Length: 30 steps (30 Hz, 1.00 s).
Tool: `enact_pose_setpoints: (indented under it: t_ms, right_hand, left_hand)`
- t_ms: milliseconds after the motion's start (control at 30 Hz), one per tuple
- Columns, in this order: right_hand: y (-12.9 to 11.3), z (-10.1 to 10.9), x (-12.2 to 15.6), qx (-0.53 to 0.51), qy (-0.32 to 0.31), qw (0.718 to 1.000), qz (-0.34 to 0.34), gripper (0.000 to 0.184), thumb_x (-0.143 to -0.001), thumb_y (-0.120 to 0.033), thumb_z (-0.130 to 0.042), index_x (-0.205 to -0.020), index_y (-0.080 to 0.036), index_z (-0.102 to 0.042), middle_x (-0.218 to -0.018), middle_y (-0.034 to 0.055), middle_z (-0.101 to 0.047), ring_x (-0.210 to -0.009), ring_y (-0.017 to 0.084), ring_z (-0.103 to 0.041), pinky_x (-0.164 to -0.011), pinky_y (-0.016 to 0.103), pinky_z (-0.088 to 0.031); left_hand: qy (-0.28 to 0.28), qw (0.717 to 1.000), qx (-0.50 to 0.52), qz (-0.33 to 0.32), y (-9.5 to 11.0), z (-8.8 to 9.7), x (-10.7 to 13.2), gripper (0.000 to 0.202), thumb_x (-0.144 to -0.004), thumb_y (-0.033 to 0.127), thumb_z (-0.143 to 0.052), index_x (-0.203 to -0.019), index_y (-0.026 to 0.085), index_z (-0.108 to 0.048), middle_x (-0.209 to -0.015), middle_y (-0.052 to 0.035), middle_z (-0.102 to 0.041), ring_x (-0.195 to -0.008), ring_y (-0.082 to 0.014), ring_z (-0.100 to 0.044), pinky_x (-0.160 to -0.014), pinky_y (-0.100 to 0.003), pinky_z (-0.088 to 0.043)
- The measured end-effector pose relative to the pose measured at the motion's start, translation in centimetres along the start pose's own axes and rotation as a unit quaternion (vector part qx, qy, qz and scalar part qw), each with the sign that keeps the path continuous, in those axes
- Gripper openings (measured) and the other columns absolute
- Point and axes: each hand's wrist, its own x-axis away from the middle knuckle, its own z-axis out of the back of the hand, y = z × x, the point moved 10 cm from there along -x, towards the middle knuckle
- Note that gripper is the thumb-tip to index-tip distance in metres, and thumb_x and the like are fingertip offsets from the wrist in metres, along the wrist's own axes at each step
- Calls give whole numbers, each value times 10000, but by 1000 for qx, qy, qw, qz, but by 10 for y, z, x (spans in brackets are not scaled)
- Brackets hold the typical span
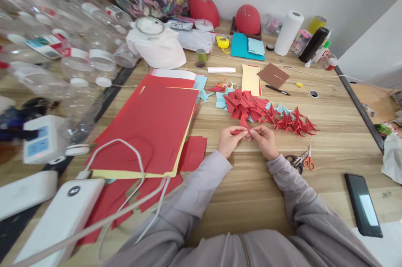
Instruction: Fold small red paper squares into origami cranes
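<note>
My left hand (228,141) and my right hand (265,140) meet over the wooden table (329,133), both pinching a small folded piece of red paper (239,131) between fingertips. Just beyond them lies a heap of folded red paper cranes (251,108), trailing right into more red cranes (297,124) with a few light blue ones mixed in. To my left sits a stack of large red sheets (150,129) over yellow sheets, with smaller red squares (192,154) beside it.
Orange-handled scissors (303,160) lie right of my right hand, and a black phone (363,204) nearer the edge. A white power bank (59,216) with cable is at front left. Clear plastic bottles (78,49) crowd the left. A paper roll (289,32), pen (277,89) and teal sheets (246,46) sit farther back.
</note>
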Motion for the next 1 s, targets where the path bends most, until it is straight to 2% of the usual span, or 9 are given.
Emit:
enact_pose_setpoints:
  t_ms: [233, 500, 700, 867, 1000]
  right_hand:
    - [9, 1, -2, -36, -4, 999, -39, 354, -761, -529, -644, -736, -176, -633, -608, 25, -704, -478, 134, -609, -526, 277, -500]
    - [7, -2, 1, 21, -12, 999, -34, 284, -685, -434, -751, -725, -178, -634, -622, 11, -700, -525, 131, -622, -560, 277, -519]
    - [5, -6, 1, 45, -26, 998, -25, 286, -723, -447, -716, -704, -178, -620, -606, 6, -686, -515, 121, -614, -553, 267, -515]
    - [5, -5, 0, 50, -22, 998, -28, 309, -726, -473, -704, -708, -179, -608, -601, 5, -686, -502, 120, -610, -547, 265, -512]
    - [7, -7, 1, 43, -33, 998, -38, 305, -708, -464, -723, -742, -177, -626, -616, 8, -695, -522, 123, -621, -559, 266, -518]
  left_hand:
    - [7, 1000, -12, -14, 5, 0, 1, 209, -576, 265, -775, -721, 127, -715, -584, -24, -665, -491, -94, -544, -535, -231, -442]
    - [19, 998, -55, -22, 4, 4, -1, 210, -583, 286, -754, -724, 136, -714, -555, -8, -633, -464, -89, -490, -491, -231, -389]
    - [25, 993, -84, -74, 13, 5, -1, 155, -594, 272, -745, -686, 152, -709, -710, -44, -702, -661, -139, -602, -672, -263, -465]
    - [9, 998, -47, -48, 9, 1, 0, 199, -621, 314, -731, -733, 151, -706, -614, -6, -646, -492, -90, -498, -515, -233, -402]
    - [-5, 999, -19, -50, 11, -1, 0, 204, -627, 318, -737, -735, 148, -702, -628, -2, -636, -505, -83, -506, -522, -223, -409]
